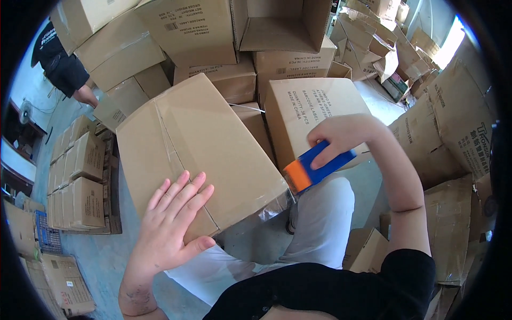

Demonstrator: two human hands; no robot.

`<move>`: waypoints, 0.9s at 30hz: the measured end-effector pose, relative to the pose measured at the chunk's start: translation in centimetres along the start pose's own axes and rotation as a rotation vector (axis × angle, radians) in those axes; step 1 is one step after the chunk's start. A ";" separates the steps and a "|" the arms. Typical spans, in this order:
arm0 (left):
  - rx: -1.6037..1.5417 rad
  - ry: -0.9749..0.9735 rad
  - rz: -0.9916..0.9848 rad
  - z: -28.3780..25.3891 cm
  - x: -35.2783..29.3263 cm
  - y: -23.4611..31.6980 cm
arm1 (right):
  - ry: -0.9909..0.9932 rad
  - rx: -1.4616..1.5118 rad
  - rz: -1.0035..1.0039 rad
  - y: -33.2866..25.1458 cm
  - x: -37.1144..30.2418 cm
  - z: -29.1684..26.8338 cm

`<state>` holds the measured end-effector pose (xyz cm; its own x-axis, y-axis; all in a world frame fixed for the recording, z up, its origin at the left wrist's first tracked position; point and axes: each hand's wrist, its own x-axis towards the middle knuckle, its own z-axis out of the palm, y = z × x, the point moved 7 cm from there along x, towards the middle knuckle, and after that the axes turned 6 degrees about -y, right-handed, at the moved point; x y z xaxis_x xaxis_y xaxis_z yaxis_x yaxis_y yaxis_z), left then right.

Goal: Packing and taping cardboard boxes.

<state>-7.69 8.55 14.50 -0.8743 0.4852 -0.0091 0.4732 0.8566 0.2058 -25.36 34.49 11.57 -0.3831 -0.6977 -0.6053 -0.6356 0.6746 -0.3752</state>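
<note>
A brown cardboard box [224, 149] is tilted in front of my knees, its seam running lengthwise across the top face. My left hand [178, 218] lies flat on that face at the near end, fingers spread over the seam. In my right hand [341, 140] is a blue and orange tape dispenser [320, 165], its orange end against the box's near right corner. A strip of clear shiny tape [276, 207] hangs along the near edge below that corner. Whether it still joins the dispenser I cannot tell.
Another printed carton [320, 101] stands just right of the box. Stacked cartons [186, 32] and an open carton [282, 32] rise behind. At left, boxes sit on a wooden pallet [111, 186]; a person [61, 61] stands beyond. Flattened cardboard [453, 117] lines the right.
</note>
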 end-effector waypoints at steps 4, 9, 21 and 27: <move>-0.013 0.004 -0.014 0.4 -0.1 0.0 | 0.064 -0.052 0.078 -4.5 0.8 0.3; 0.000 0.019 -0.042 0.3 0.2 0.2 | 0.320 -0.209 0.114 -6.3 0.1 -0.6; 0.061 -0.025 -0.048 0.2 1.0 0.1 | 0.044 -0.290 0.203 -6.1 4.9 2.6; 0.010 -0.019 -0.096 0.2 0.5 -2.1 | -0.219 -0.167 0.036 -1.0 13.0 12.9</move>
<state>-9.09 7.06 13.85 -0.9137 0.4036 -0.0469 0.3881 0.9011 0.1933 -21.09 27.85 -5.03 -0.2653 -0.5930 -0.7602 -0.7327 0.6365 -0.2408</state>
